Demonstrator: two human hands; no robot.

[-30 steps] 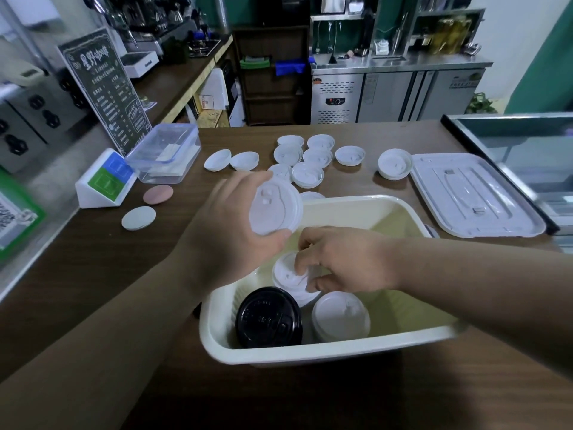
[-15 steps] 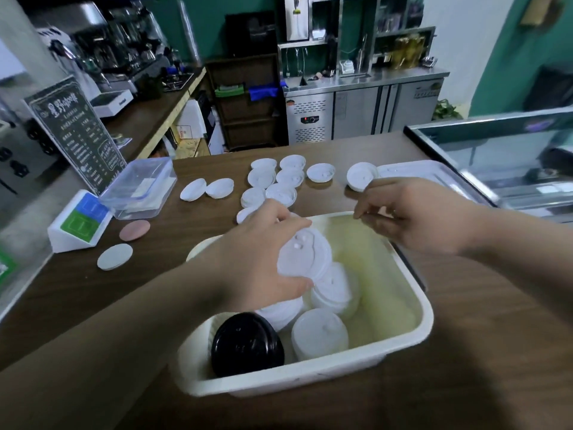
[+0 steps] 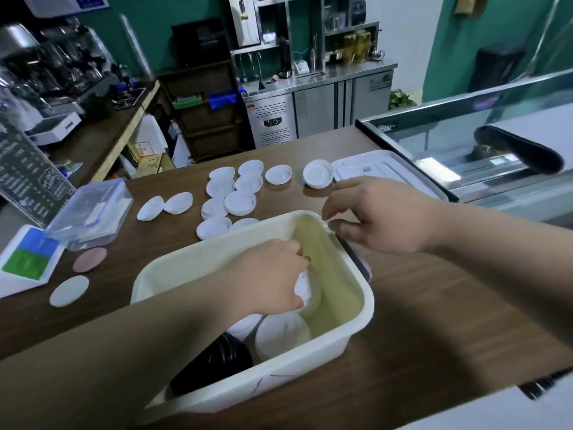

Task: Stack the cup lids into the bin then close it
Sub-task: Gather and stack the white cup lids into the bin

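Observation:
A cream plastic bin (image 3: 217, 245) sits on the wooden counter in front of me. Inside it lie a black lid (image 3: 217, 361) and stacked white lids (image 3: 282, 333). My left hand (image 3: 269, 280) is down in the bin and grips a white lid (image 3: 305, 287) over the stack. Above the bin's far right corner hovers my right hand (image 3: 378, 215), its fingers loosely curled with nothing in them. Several loose white lids (image 3: 240, 201) lie on the counter beyond the bin. The bin's flat white cover (image 3: 372, 169) lies at the far right.
At the left stand a clear plastic box (image 3: 93, 209), a black menu sign (image 3: 28, 169) and a blue-green card stand (image 3: 28, 256). Near them lie a pink coaster (image 3: 90, 259) and a white coaster (image 3: 68, 290). A glass display case (image 3: 496, 135) borders the right side.
My left hand has carried its white lid from above the rim down into the bin. My right hand has left the bin's inside and now hangs over its far right corner.

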